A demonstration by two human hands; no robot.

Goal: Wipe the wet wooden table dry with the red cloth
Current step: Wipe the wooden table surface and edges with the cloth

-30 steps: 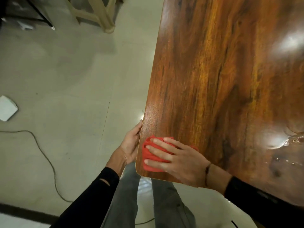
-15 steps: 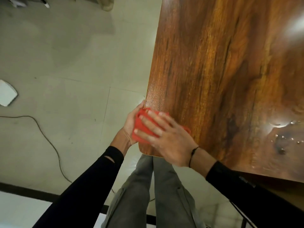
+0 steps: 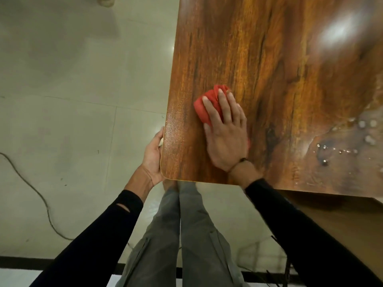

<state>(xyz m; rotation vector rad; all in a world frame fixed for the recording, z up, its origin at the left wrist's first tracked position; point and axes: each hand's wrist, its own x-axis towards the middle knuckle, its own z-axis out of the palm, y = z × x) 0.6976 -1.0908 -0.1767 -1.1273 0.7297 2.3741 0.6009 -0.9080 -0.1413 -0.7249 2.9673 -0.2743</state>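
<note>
The wooden table fills the upper right of the head view, its rounded near-left corner close to my legs. My right hand lies flat on the bunched red cloth, pressing it onto the tabletop a little in from the left edge; most of the cloth is hidden under my palm. My left hand rests against the table's left edge near the corner, fingers hidden under the top. A puddle with water beads glistens on the wood at the right.
Pale tiled floor lies left of the table. A thin cable snakes across the floor at the lower left. My legs in grey trousers stand just below the table's near edge.
My right hand has slid the red cloth from the table's left edge inward and farther up the tabletop. My left hand let go of the cloth and now rests on the table edge.
</note>
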